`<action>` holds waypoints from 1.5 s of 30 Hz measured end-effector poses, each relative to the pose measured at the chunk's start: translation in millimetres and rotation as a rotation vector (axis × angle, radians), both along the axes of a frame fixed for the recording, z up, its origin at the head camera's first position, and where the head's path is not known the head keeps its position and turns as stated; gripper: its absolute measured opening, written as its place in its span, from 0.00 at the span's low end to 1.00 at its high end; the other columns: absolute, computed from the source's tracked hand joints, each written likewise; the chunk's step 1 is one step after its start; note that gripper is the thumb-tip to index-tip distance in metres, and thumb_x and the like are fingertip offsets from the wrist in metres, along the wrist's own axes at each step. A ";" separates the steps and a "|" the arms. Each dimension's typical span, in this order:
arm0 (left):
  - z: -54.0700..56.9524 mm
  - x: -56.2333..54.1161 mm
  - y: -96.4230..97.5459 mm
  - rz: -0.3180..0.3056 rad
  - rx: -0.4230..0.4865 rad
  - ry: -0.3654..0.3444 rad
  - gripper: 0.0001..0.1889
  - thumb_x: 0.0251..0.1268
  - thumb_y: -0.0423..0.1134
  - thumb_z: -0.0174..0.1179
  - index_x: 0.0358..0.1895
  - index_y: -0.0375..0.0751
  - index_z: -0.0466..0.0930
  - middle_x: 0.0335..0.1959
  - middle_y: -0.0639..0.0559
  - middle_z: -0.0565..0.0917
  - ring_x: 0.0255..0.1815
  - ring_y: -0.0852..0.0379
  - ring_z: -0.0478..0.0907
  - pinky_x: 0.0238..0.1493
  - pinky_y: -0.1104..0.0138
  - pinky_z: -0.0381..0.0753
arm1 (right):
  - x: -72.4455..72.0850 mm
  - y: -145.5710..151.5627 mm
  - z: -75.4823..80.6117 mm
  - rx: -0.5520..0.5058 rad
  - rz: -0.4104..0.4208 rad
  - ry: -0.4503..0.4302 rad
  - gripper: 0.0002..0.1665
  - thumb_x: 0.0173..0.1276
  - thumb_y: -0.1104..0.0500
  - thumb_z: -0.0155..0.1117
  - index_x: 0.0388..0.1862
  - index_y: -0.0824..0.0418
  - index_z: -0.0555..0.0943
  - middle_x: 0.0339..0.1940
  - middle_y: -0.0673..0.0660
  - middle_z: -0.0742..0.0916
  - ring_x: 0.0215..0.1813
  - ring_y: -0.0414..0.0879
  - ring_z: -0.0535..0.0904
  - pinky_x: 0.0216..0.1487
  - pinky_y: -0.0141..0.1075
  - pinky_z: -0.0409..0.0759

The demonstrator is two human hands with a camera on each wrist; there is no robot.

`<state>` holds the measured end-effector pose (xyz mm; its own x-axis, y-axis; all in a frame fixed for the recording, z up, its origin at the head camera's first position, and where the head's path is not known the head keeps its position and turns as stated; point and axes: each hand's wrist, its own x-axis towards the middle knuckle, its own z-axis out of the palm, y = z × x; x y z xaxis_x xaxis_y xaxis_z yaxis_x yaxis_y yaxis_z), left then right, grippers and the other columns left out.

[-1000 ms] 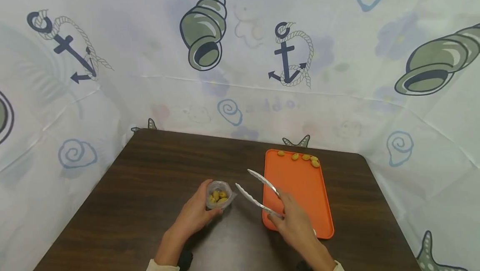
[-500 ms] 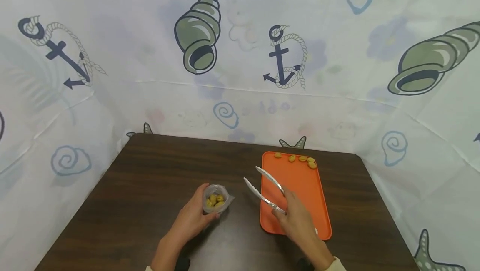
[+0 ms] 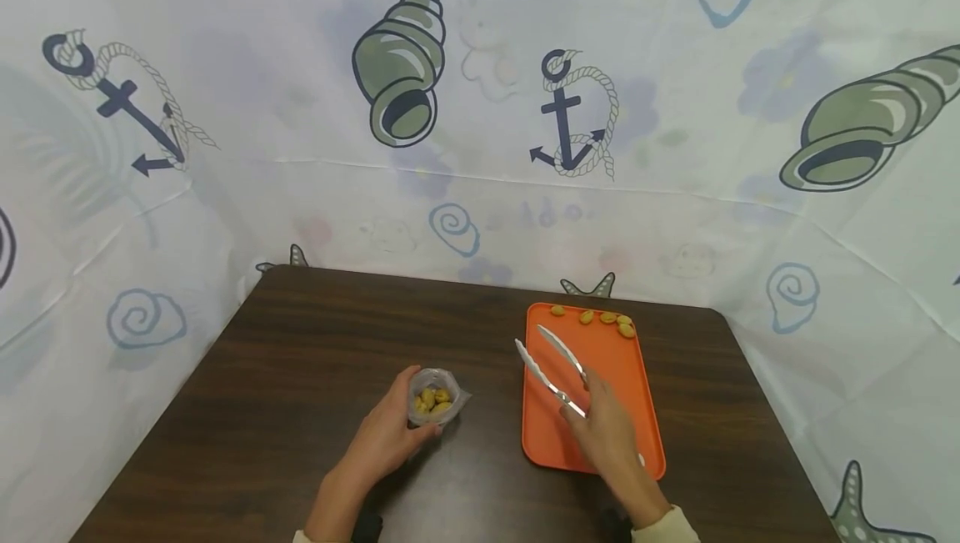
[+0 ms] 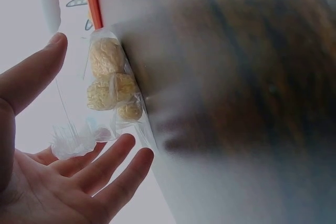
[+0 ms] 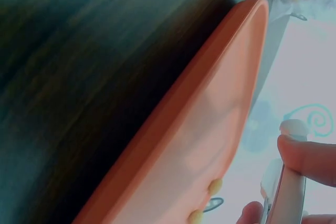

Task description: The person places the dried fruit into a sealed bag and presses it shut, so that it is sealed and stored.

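Note:
My left hand [image 3: 382, 434] holds a small clear plastic bag [image 3: 459, 399] on the table, fingers at its far side and thumb at the near side. Its mouth faces up, and several wrinkled yellow-brown nut-like pieces [image 4: 106, 59] lie inside. In my right hand [image 3: 607, 434] is a pair of metal tongs [image 3: 555, 391], gripped between thumb and fingers. The tongs' tips stand apart with nothing between them, over the orange tray [image 3: 547, 443]. Along the tray's far edge sit several more of the same pieces [image 3: 608, 318]. The palm hides part of the tongs' rear end.
The dark wooden table [image 3: 315, 343] ends at a printed cloth backdrop [image 3: 495, 134] behind and at both sides. Between the bag and the tray runs a strip of table. The tray's raised rim [image 5: 210, 40] shows in the right wrist view.
My right hand has moved right with the tongs, whose tips passed from left of the tray to above it. The left hand stays at the bag; the head view shifted slightly.

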<state>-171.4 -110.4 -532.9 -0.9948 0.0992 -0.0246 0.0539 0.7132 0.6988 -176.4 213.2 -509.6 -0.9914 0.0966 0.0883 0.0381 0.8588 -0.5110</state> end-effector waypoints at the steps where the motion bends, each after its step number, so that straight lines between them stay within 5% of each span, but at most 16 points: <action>1: -0.1 0.1 0.0 0.000 0.000 0.000 0.52 0.55 0.46 0.79 0.80 0.45 0.55 0.69 0.39 0.77 0.65 0.41 0.78 0.58 0.42 0.79 | -0.7 0.8 -0.3 0.003 -0.004 0.007 0.41 0.62 0.56 0.79 0.71 0.62 0.72 0.57 0.63 0.85 0.38 0.48 0.78 0.43 0.49 0.82; 15: -2.1 0.6 -1.8 -0.010 0.016 -0.003 0.53 0.57 0.46 0.78 0.82 0.45 0.53 0.72 0.40 0.75 0.68 0.40 0.77 0.61 0.42 0.77 | -14.0 12.3 -6.8 -0.011 -0.037 0.111 0.37 0.64 0.57 0.77 0.68 0.66 0.74 0.52 0.68 0.85 0.47 0.61 0.84 0.44 0.57 0.82; 24: -2.6 -0.3 -2.8 -0.013 0.025 -0.002 0.53 0.57 0.46 0.78 0.82 0.45 0.52 0.72 0.40 0.74 0.69 0.40 0.76 0.61 0.41 0.78 | -23.7 19.0 -6.3 0.011 -0.091 0.069 0.39 0.67 0.56 0.74 0.72 0.68 0.70 0.56 0.71 0.83 0.50 0.63 0.83 0.45 0.58 0.81; 33: -2.0 -0.5 -2.2 -0.008 0.016 -0.004 0.53 0.57 0.46 0.78 0.81 0.46 0.53 0.73 0.40 0.74 0.69 0.39 0.76 0.60 0.41 0.77 | -29.6 26.8 -8.6 0.029 -0.099 0.112 0.39 0.67 0.60 0.74 0.72 0.69 0.69 0.52 0.73 0.83 0.43 0.64 0.83 0.41 0.58 0.81; 45: -2.3 -0.9 -2.9 -0.010 0.017 -0.007 0.53 0.57 0.47 0.78 0.81 0.47 0.52 0.72 0.40 0.74 0.68 0.41 0.77 0.60 0.42 0.78 | -38.0 31.8 -9.6 0.055 -0.148 0.111 0.38 0.67 0.60 0.73 0.72 0.69 0.69 0.52 0.74 0.82 0.46 0.70 0.82 0.43 0.63 0.79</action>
<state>-172.3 -113.4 -535.2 -0.9935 0.1098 -0.0295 0.0564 0.7010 0.7109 -214.3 245.1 -519.2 -0.9506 0.2329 0.2053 0.1126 0.8748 -0.4711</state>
